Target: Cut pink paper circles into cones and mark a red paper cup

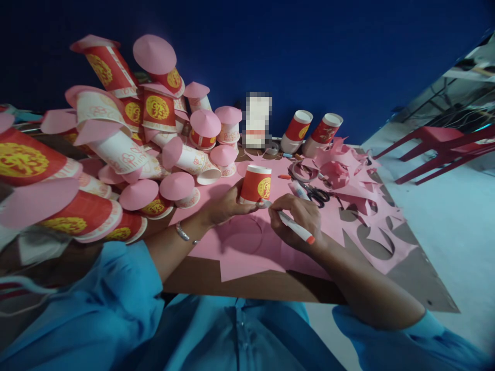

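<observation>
Blue cloth of the wearer's long-sleeved shirt [240, 337] fills the bottom edge, closest of all. Beyond rises one broad dark-blue wall [232, 46]; pale floor [472, 221] runs off to the right, with red plastic seating [436, 135] on it, the number of pieces unclear. One brown rectangular table [201, 275] stands before the wearer. Its left side carries a heap of red-and-gold and white printed paper cups capped with pink paper cones [158, 109], well over a dozen, overlapping too much for an exact count. Flat pink paper [247, 265] covers the middle, and crumpled pink paper offcuts [336, 172], uncountable, lie at the right. Two leaning stacks of red-and-white paper cups [298, 129] stand near the wall. Two bare hands work over the paper: the left hand [232, 203] is closed around one red paper cup with a gold emblem [252, 184], held above the table's middle; the right hand [297, 219] pinches one white marker pen with a red end [292, 226], tip at the cup's lower edge, contact uncertain. Right of them lies one pair of black-handled scissors [319, 196]. One silver bracelet [181, 231] circles the left wrist.
</observation>
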Demonstrator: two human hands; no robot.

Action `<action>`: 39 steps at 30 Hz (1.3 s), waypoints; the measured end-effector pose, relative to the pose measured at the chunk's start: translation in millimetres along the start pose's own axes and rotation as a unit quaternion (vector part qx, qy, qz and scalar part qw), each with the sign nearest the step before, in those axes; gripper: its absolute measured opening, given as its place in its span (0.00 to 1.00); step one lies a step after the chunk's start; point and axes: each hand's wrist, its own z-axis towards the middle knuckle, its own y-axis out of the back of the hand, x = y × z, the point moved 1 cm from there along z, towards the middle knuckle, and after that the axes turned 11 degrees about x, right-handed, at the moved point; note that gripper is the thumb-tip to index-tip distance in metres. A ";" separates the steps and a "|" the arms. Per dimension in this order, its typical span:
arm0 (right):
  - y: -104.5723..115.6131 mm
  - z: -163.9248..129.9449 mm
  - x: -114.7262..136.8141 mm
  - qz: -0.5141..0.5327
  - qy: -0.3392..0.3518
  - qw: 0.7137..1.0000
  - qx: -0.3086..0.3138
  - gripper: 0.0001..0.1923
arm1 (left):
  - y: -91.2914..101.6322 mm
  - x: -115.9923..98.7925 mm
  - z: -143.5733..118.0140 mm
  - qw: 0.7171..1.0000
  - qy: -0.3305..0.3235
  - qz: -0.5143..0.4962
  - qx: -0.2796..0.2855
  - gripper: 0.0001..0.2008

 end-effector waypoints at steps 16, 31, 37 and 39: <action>-2.3 0.7 -2.7 0.018 0.008 1.000 -0.019 0.10 | 1.2 3.4 0.4 1.000 0.010 0.001 -0.011 0.36; -1.0 -1.0 -1.9 0.000 -0.011 1.000 -0.023 0.10 | -6.3 -4.7 1.7 1.000 0.011 -0.023 -0.008 0.35; -1.3 -1.1 -1.3 0.009 -0.011 1.000 -0.023 0.11 | -5.3 -3.2 2.4 0.999 0.000 -0.034 -0.008 0.33; -0.7 -0.7 -0.8 0.008 -0.010 1.000 -0.019 0.11 | -4.9 -2.7 2.3 0.999 0.000 -0.032 -0.007 0.33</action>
